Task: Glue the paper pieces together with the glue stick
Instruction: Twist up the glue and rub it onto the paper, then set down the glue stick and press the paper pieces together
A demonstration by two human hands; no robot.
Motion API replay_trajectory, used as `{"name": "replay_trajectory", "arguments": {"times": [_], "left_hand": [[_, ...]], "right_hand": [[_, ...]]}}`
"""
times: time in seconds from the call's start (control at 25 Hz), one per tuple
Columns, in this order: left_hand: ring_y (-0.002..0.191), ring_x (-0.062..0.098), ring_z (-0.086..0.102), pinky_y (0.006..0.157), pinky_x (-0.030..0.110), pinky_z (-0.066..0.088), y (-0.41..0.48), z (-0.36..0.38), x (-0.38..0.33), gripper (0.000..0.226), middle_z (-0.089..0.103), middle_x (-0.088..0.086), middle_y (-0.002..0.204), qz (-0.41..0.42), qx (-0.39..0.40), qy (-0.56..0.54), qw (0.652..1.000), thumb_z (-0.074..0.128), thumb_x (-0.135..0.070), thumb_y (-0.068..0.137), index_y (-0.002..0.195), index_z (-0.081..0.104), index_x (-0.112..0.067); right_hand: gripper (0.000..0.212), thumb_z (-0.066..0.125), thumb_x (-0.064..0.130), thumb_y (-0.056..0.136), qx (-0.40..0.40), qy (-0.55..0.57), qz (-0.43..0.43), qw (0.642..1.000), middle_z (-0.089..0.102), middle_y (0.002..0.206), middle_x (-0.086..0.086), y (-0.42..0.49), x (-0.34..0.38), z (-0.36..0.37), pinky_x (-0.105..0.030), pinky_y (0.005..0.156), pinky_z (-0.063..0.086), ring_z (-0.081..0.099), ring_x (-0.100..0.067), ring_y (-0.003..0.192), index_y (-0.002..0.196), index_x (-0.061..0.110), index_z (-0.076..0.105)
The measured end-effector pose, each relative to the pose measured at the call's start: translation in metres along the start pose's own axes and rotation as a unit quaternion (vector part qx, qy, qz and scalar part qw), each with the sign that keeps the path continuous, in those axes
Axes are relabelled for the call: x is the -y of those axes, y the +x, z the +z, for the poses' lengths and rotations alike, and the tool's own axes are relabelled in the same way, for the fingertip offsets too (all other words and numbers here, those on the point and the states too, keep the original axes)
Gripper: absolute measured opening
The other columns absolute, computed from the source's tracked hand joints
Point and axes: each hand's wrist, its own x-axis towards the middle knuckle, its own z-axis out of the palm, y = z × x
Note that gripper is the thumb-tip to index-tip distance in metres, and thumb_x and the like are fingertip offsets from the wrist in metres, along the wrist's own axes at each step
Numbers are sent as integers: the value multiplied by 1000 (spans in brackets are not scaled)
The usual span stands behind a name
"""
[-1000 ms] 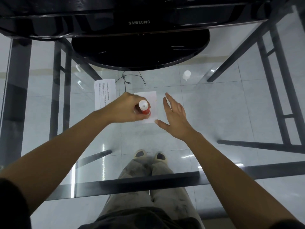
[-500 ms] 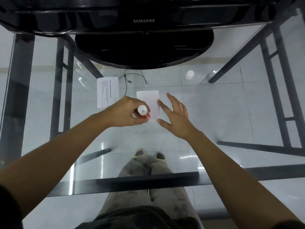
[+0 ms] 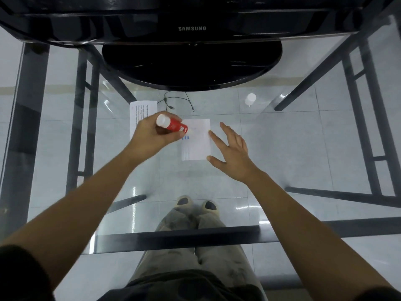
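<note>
left hand (image 3: 149, 135): we see its grip clamped round the red glue stick (image 3: 173, 126), which is tilted, white end up.
glue stick: lower end at the left edge of the small paper (image 3: 196, 146) on the glass tabletop (image 3: 282, 148).
right hand (image 3: 233, 153): grip apart, fingers spread, fingertips at the small paper's right edge.
printed sheet (image 3: 141, 109): left of the small paper, partly behind our left hand.
white cap (image 3: 250, 99): well apart, far right.
</note>
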Motion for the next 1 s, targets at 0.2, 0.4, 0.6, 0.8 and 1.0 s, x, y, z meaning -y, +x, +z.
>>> {"name": "replay_trajectory", "arguments": {"times": [0.2,0.4,0.6,0.8,1.0], "left_hand": [[78,16,68,69,21,55,-36,20,7,18,71,5,81,-146,-104,-503,846,60,-1,83,81,71,-14],[72,18,68,61,25,56,-40,30,0,19,71,12,80,-268,-89,-528,801,64,-14,82,99,58,-9],[89,18,65,78,30,50,-13,54,-19,23,67,5,99,-157,-36,-240,957,71,-12,78,88,53,-20],[82,-1,61,76,8,49,48,83,-44,40,64,-7,96,52,-34,51,997,76,-17,75,111,59,-14],[80,1,59,75,3,46,92,109,-49,31,63,-8,89,159,-27,114,980,74,-14,77,105,61,-9]], "right_hand": [[68,52,42,87,-29,13,18,999,1,157,-4,-2,7,3,-40,113,0,-1,-22,143,144,24,20],[71,55,44,83,-54,26,44,997,12,156,-2,1,12,3,-42,114,7,8,-22,142,143,23,22],[53,35,36,93,-134,23,48,990,23,154,-2,-2,4,-3,-36,112,15,23,-21,140,142,18,28],[60,19,43,97,-130,-50,147,979,3,158,-5,0,-18,-7,-35,113,-3,-1,-20,144,147,13,7],[64,11,48,94,-97,-91,166,977,-6,157,-5,0,-25,-4,-35,113,-6,-9,-19,143,147,14,-4]]}}
